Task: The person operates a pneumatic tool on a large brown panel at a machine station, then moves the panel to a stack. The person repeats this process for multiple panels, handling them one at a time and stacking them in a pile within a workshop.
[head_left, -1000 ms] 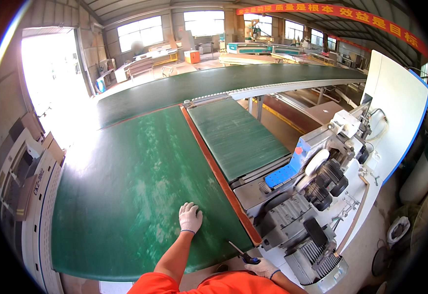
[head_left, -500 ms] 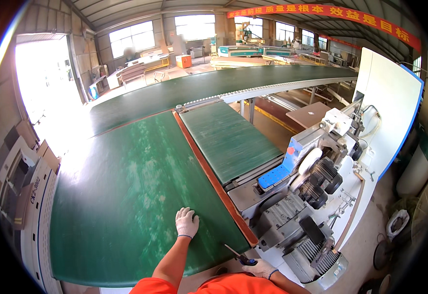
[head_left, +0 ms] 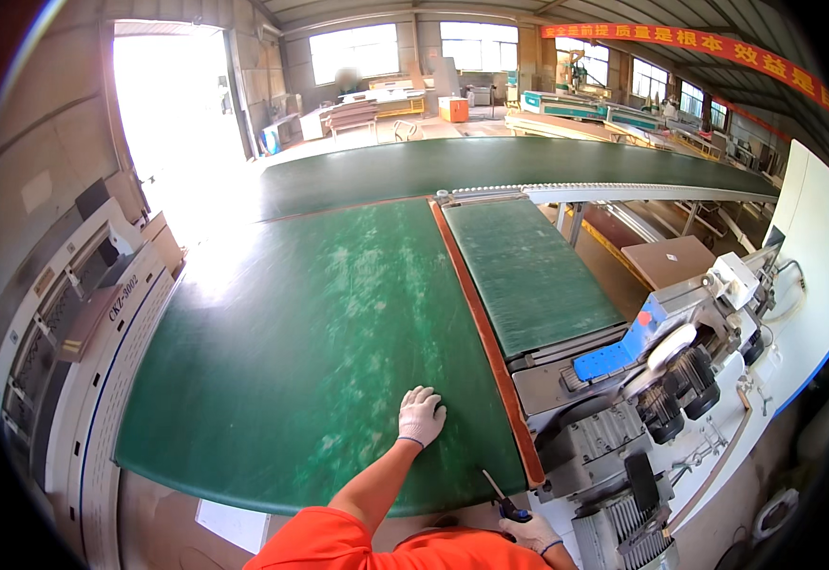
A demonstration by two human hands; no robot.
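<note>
My left hand (head_left: 422, 416), in a white work glove, rests palm down on the broad green tabletop (head_left: 272, 351), its fingers somewhat spread and holding nothing. Pale dusty scuffs run along the green surface beyond it. Low at the front edge, my right hand (head_left: 534, 533), gloved too, is closed round the dark blue-and-black handle of an air blow gun (head_left: 514, 514). Its long thin metal nozzle points up and left over the table's near corner. The grip is partly hidden by the glove.
A brown-red strip (head_left: 486, 332) borders the table's right side, beside a smaller green belt (head_left: 533, 275). Close on the right stands a machine with motors (head_left: 661, 408) and a blue bracket (head_left: 604, 361). A long dark green conveyor (head_left: 519, 161) crosses behind. At left is a white machine cabinet (head_left: 115, 380).
The view has swung left, so the scene sits further right in the picture. My left hand stays on the green surface, and my right hand still holds the air blow gun.
</note>
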